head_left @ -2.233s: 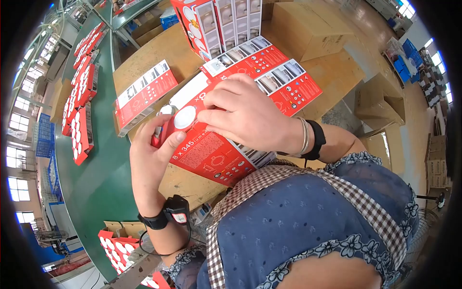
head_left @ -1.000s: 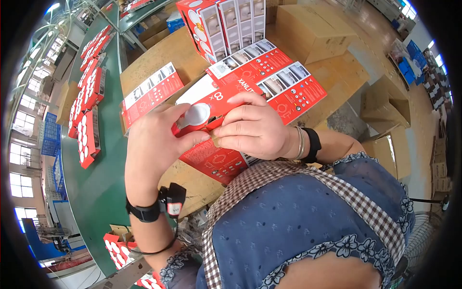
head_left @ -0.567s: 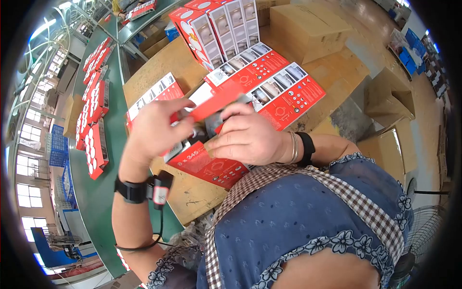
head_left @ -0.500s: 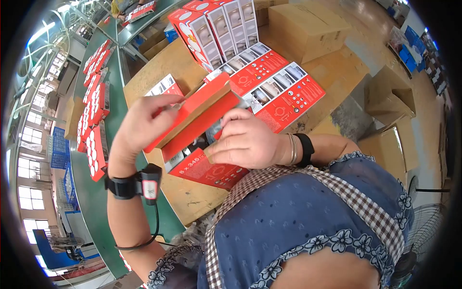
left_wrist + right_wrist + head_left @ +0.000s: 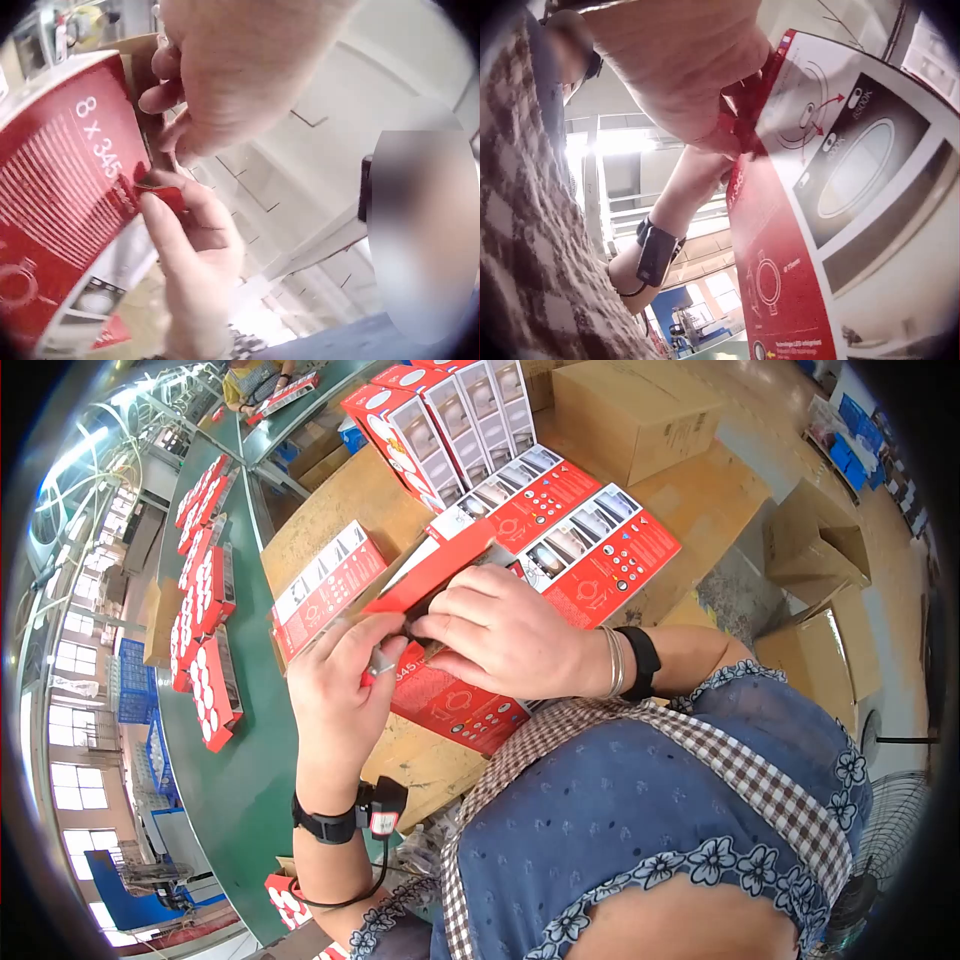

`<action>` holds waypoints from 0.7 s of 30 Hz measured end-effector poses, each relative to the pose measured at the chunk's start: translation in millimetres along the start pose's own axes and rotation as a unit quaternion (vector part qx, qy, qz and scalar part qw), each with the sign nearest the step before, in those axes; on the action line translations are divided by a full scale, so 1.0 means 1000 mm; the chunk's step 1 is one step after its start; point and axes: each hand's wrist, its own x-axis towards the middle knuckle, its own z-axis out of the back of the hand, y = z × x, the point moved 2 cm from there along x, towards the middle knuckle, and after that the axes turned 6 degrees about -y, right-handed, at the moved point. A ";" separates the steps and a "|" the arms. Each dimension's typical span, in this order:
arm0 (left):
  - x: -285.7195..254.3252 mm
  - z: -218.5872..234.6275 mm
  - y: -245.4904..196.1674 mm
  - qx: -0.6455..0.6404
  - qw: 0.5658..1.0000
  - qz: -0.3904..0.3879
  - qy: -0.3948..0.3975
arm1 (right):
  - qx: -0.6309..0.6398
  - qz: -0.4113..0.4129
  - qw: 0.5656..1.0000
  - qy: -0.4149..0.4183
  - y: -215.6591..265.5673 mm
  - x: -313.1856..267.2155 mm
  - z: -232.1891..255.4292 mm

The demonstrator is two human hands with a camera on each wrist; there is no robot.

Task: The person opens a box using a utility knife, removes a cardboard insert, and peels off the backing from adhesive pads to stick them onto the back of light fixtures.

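Note:
A red box (image 5: 460, 705) printed "8 x 345" stands with its lid (image 5: 440, 572) raised, in front of the body. At its upper left corner the left hand (image 5: 345, 685) curls its fingers on the box edge; something small and greyish shows by the thumb. My right hand (image 5: 510, 630) reaches over the opening, its fingertips close to the left ones. In the left wrist view the right hand (image 5: 199, 251) pinches a small red flap (image 5: 165, 196) between thumb and fingers, below the left hand (image 5: 232, 75). The box's inside is mostly hidden by the hands.
Flat red boxes (image 5: 610, 555) lie beyond to the right, with upright ones (image 5: 410, 445) behind. Another box (image 5: 330, 580) lies left. Cartons (image 5: 640, 420) stand on the wooden table's far side. Rows of red packs (image 5: 212, 685) lie on the green surface.
The lid, lifted by the left hand half a second ago, now stands farther back. That hand has moved down and right to the opening; my right fingers have moved left towards it.

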 end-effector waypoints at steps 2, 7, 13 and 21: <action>0.006 0.000 -0.002 0.098 0.994 -0.040 0.005 | 0.003 0.010 0.999 0.045 0.003 0.002 0.004; 0.029 -0.003 0.016 0.163 0.978 -0.073 0.108 | 0.008 0.085 0.992 0.094 0.012 -0.008 0.001; 0.026 -0.002 0.018 0.105 0.990 -0.058 0.073 | 0.041 0.012 0.996 -0.073 -0.027 -0.020 0.043; 0.029 0.057 -0.031 0.043 0.993 -0.026 0.110 | 0.363 -0.302 0.857 0.208 -0.085 -0.133 0.010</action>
